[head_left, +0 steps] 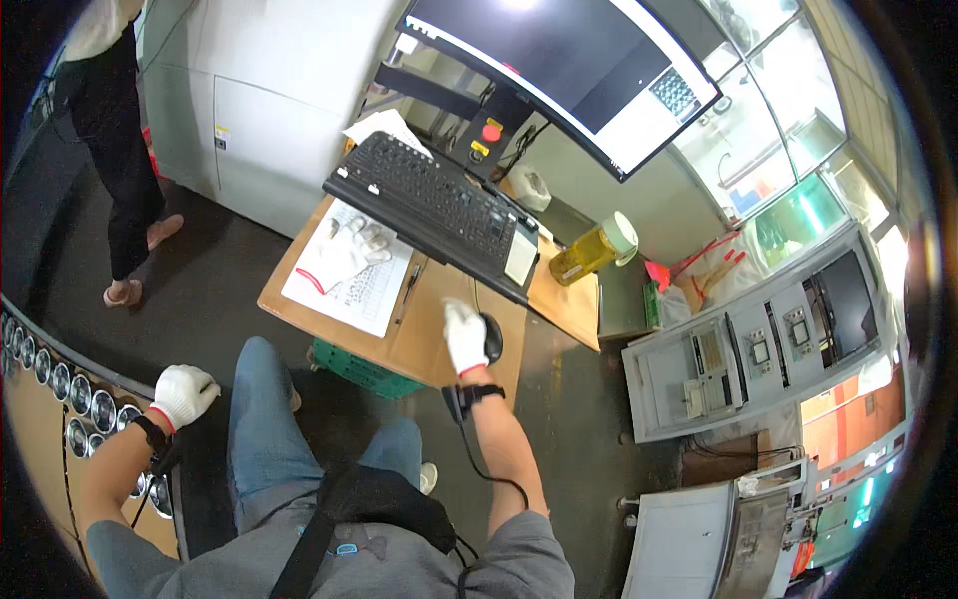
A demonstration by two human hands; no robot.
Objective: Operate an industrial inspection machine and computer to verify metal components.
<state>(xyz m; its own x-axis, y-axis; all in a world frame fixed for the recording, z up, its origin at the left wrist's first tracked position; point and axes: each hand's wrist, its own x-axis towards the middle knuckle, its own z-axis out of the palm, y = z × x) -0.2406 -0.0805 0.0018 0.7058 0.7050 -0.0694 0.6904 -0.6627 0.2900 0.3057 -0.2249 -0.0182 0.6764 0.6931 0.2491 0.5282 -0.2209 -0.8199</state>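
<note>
My left hand (187, 396), in a white knit glove with a red cuff, is closed with its fingers curled in, beside rows of round metal-rimmed parts (103, 411); nothing shows in it. At the wooden tabletop (424, 344), my right hand (464, 337), gloved the same way, stretches its fingers forward along the left side of a black computer mouse (493, 339). Its fingertips are slightly blurred, and whether it touches the mouse is unclear. A spare white glove (344, 258) lies on a printed sheet (374, 301), with a pen (407, 292) to its right.
Beyond the tabletop are a black keyboard (429, 195) on a raised shelf, a monitor (569, 70) and a yellow-green bottle (595, 250). A green crate (361, 369) sits underneath. Grey machine cabinets (689, 369) stand right. Another person (110, 150) stands far left.
</note>
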